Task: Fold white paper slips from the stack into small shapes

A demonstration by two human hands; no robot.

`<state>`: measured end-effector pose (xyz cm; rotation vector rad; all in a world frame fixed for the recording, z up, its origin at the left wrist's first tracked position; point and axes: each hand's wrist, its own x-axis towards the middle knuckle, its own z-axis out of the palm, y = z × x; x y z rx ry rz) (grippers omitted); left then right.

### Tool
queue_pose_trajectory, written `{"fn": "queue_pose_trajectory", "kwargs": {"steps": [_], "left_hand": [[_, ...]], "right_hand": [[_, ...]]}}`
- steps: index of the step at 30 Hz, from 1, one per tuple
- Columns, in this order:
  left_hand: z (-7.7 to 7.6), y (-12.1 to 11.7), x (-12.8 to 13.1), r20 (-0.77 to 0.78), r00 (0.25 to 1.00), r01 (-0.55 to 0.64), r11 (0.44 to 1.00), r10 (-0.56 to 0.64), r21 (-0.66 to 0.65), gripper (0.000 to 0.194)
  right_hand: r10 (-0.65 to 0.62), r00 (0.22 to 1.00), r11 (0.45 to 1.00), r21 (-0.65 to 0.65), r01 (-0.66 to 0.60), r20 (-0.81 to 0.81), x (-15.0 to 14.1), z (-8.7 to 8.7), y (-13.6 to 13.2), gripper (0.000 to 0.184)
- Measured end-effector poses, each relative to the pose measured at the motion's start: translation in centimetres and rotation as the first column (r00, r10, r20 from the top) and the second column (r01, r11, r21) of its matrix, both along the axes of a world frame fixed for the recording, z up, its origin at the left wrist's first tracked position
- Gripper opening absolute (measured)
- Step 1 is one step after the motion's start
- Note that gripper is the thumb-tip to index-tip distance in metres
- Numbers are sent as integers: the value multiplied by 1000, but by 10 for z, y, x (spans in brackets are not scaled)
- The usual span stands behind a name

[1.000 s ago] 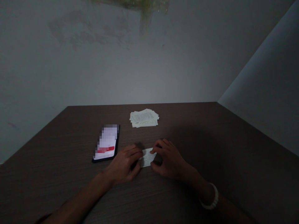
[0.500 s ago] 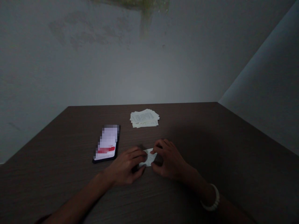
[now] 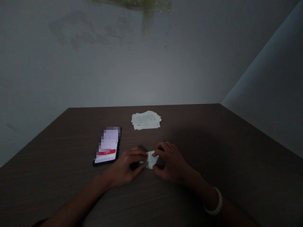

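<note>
A small white slip of paper [image 3: 151,160] with lines of print lies on the table between my two hands. My left hand [image 3: 129,166] is closed at the slip's left end, thumb and fingers on its edge, and the paper looks slightly bent there. At the right end, my right hand [image 3: 172,163] curves over the slip, with fingertips on its upper edge and the thumb at its lower edge. Both ends of the slip are partly hidden by my fingers. A pale beaded bracelet [image 3: 218,201] circles my right wrist.
An uneven stack of printed paper slips [image 3: 146,119] lies beyond my hands. To the left rests a phone [image 3: 107,146] with its screen lit and partly pixelated. The dark wooden table [image 3: 236,142] meets a stained grey wall [image 3: 142,72] at the back.
My left hand slid right over the slip, then drew back a little, with its thumb and fingers closer together on the left end. My right hand has stayed in place.
</note>
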<state>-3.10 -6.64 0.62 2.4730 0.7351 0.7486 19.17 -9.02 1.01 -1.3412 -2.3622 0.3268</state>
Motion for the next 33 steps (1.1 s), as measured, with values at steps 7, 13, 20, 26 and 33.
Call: {"fn": "queue_pose_trajectory", "kwargs": {"steps": [7,13,20,26,33], "left_hand": [[0,1,-1,33,999,27,999,-26,-40,14],[-1,4,0,0,1000,27,999,-27,27,17],[-3,7,9,-173,983,-35,983,67,182,20],[-6,9,22,-219,968,-79,980,119,183,20],[-16,12,19,-93,985,-139,986,148,92,14]], "right_hand": [[12,1000,1000,5,-12,-19,-1,0,0,32],[9,1000,1000,18,-9,-6,-1,3,-1,31],[10,1000,1000,7,-10,10,-2,2,0,30],[11,1000,1000,10,-11,10,-3,2,1,29],[1,1000,1000,1,-1,12,-3,3,0,31]]}}
